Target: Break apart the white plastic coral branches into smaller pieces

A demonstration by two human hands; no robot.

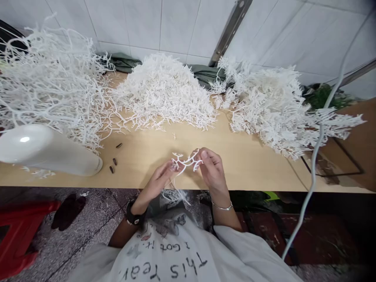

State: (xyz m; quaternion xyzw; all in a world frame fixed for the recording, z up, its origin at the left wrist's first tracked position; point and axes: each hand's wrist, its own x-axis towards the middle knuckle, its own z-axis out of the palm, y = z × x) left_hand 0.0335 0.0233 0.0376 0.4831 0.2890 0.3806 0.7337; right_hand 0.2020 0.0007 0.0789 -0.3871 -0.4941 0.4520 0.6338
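Presently, your left hand [160, 180] and right hand [214, 168] each pinch a white branching piece [187, 161], which stretches between your narrowed grips just above the table [249, 164], inside its front edge. More white strands [176, 196] lie below your hands, beyond that edge and over your lap. Nearest you, your pale shirt [188, 239] carries dark lettering, upside down in this view: "This Year." and "I GOT it."

The tabletop is smooth, light wood, with its straight front edge running under your wrists to both sides. Pale wood shows ahead of your hands up to the piles, and the widest stretch lies off your right hand. To the left of your left hand sit three dark seeds [114, 161], then a white container [55, 150] whose small mark at the near end is too tiny to read.

Below and left of your left hand, a red stool [23, 227] and dark shoes [69, 211] rest on the speckled floor [96, 223]. Right of your right hand, a pale cable [314, 172] hangs across the view.

Farther ahead, a left pile [55, 86], middle pile [170, 90] and right pile [273, 105] of white branching pieces bound your space. Behind them come dark green cloth [123, 62], a metal bar [229, 31] and the tiled wall [176, 23].
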